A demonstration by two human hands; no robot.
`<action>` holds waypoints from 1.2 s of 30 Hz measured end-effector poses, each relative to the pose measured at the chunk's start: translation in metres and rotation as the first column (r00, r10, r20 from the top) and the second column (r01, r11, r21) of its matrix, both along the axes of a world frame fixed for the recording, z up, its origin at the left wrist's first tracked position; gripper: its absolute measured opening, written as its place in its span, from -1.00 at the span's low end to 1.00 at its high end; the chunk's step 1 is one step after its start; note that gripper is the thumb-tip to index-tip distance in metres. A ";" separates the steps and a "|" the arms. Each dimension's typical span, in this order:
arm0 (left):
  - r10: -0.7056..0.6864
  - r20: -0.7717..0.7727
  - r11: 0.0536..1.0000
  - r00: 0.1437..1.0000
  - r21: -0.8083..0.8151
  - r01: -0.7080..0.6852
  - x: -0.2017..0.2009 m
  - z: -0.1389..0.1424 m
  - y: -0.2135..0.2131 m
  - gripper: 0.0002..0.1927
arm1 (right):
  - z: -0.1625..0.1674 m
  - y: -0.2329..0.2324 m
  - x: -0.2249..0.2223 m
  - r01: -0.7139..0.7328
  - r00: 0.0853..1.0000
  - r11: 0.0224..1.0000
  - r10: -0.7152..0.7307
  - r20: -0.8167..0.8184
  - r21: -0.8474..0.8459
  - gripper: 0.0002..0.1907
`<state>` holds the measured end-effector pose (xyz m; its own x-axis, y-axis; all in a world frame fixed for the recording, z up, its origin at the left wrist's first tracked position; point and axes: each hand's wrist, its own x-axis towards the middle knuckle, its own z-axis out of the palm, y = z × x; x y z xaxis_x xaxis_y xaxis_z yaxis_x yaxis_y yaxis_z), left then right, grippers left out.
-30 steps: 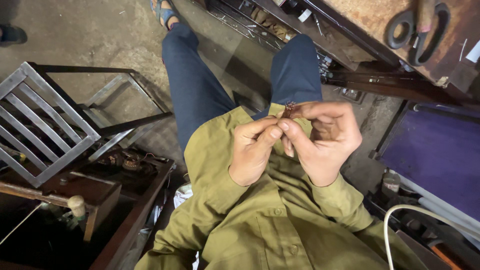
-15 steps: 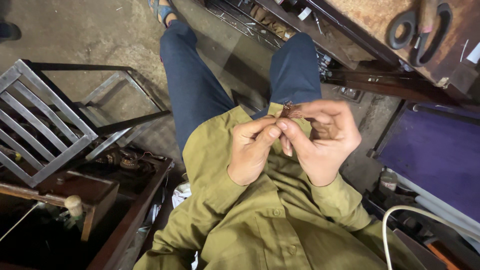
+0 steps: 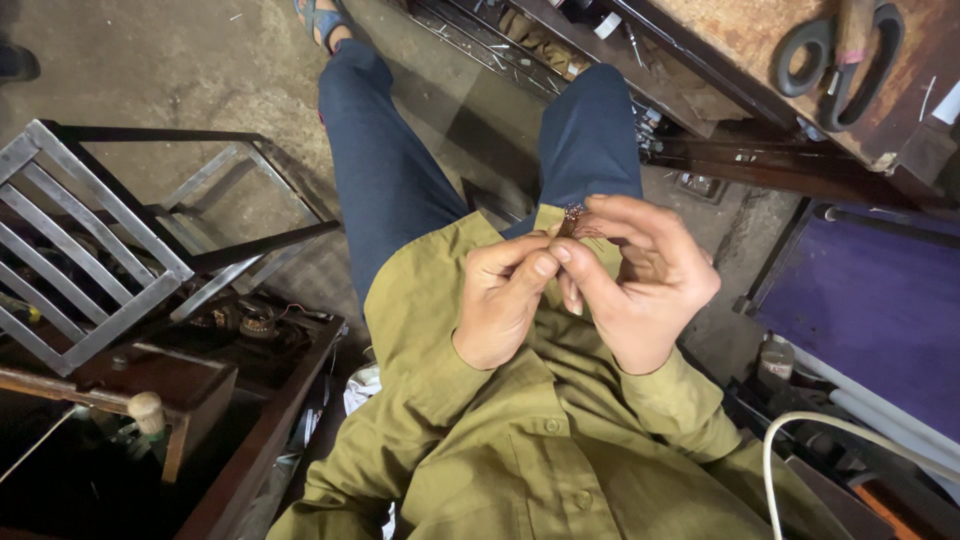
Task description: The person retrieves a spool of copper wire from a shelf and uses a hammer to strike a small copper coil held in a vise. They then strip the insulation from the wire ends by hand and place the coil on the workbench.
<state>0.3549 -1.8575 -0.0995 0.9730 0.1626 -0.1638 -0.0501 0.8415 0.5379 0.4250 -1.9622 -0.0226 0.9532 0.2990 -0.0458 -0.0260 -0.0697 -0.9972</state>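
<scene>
Barely moved since earlier, both hands holding the same pinch over the lap.
Left hand (image 3: 505,300) and right hand (image 3: 640,285) fingertips pressed on copper wire (image 3: 575,217); mid-twist probably, calls for small, steady turns next.

Large black-handled scissors (image 3: 835,55) on the rusty bench (image 3: 740,40); metal chair (image 3: 95,240) beside.
</scene>
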 end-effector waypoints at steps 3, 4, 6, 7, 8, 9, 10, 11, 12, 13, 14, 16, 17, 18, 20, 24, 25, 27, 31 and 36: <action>0.001 0.006 1.000 1.000 -0.023 0.000 -0.001 -0.001 -0.001 -0.74 | -0.001 0.001 -0.001 0.006 1.000 0.999 -0.006 0.006 0.040 -0.62; -0.001 0.008 1.000 1.000 -0.028 0.001 -0.001 -0.001 -0.001 -0.74 | -0.001 0.001 -0.001 0.007 1.000 0.998 -0.007 0.007 0.065 -0.64; -0.005 0.014 0.999 1.000 -0.036 0.006 -0.001 -0.002 -0.001 -0.74 | -0.002 0.001 -0.001 -0.007 1.000 0.992 0.005 0.019 0.128 -0.65; -0.004 0.010 0.999 1.000 -0.034 0.004 -0.001 -0.002 -0.001 -0.74 | -0.002 0.001 -0.001 -0.015 1.000 0.987 0.011 0.026 0.160 -0.65; -0.003 0.006 0.999 1.000 -0.034 0.004 -0.001 -0.002 -0.001 -0.74 | -0.002 0.001 -0.001 -0.008 1.000 0.992 0.007 0.014 0.125 -0.63; -0.003 0.002 0.999 1.000 -0.032 0.003 -0.001 -0.002 -0.001 -0.73 | -0.002 0.000 -0.001 -0.003 1.000 0.996 0.002 0.003 0.092 -0.60; -0.004 0.003 1.000 1.000 -0.028 0.004 0.000 -0.002 0.000 -0.73 | -0.002 0.000 0.000 0.003 1.000 0.998 -0.002 -0.009 0.059 -0.57; -0.006 0.003 1.000 1.000 -0.024 0.006 0.000 -0.002 0.000 -0.73 | -0.002 -0.001 0.000 -0.019 0.999 1.000 0.018 0.039 0.015 -0.58; -0.008 0.003 1.000 1.000 -0.020 0.008 0.000 -0.002 0.000 -0.72 | -0.002 -0.001 0.000 -0.038 0.995 0.999 0.041 0.086 -0.030 -0.60; -0.008 0.001 1.000 1.000 -0.023 0.008 0.000 -0.002 0.000 -0.72 | -0.003 -0.001 0.000 -0.055 0.989 0.996 0.065 0.131 -0.075 -0.61; -0.009 -0.001 1.000 1.000 -0.026 0.009 0.000 -0.002 0.000 -0.72 | -0.003 -0.001 0.000 -0.042 0.993 0.998 0.047 0.105 -0.046 -0.62; -0.011 0.001 0.999 1.000 -0.031 0.011 -0.001 -0.002 0.000 -0.72 | -0.004 -0.001 -0.001 -0.014 0.998 1.000 0.014 0.054 0.010 -0.63; -0.013 0.003 0.999 1.000 -0.033 0.013 -0.001 -0.002 0.000 -0.72 | -0.004 -0.001 -0.001 -0.019 0.999 0.998 0.016 0.041 0.055 -0.65; -0.016 0.005 0.999 1.000 -0.035 0.016 -0.001 -0.002 0.000 -0.72 | -0.004 0.000 -0.002 -0.021 0.999 0.995 0.019 0.028 0.100 -0.67; -0.017 0.009 0.999 1.000 -0.038 0.017 -0.001 -0.003 0.000 -0.72 | -0.003 0.001 -0.001 -0.014 1.000 0.992 0.013 0.007 0.129 -0.68; -0.013 0.005 0.999 1.000 -0.032 0.013 -0.001 -0.006 0.000 -0.72 | 0.000 0.002 0.001 -0.032 0.999 0.999 0.031 0.035 0.039 -0.62; -0.016 0.009 0.999 1.000 -0.046 0.016 -0.001 -0.007 -0.001 -0.71 | 0.001 0.002 0.001 -0.051 0.997 0.999 0.051 0.058 0.010 -0.59; -0.023 0.018 0.997 1.000 -0.075 0.024 -0.002 -0.009 -0.001 -0.70 | 0.002 0.002 0.001 -0.033 0.998 0.999 0.035 0.049 -0.035 -0.63; -0.025 0.010 0.994 1.000 -0.106 0.026 -0.003 -0.010 -0.001 -0.69 | 0.002 0.003 -0.001 0.006 1.000 0.997 -0.005 -0.005 0.077 -0.69; -0.026 0.017 0.994 1.000 -0.104 0.027 -0.003 -0.010 -0.001 -0.68 | 0.000 0.003 -0.001 -0.021 1.000 0.994 0.020 0.013 0.112 -0.68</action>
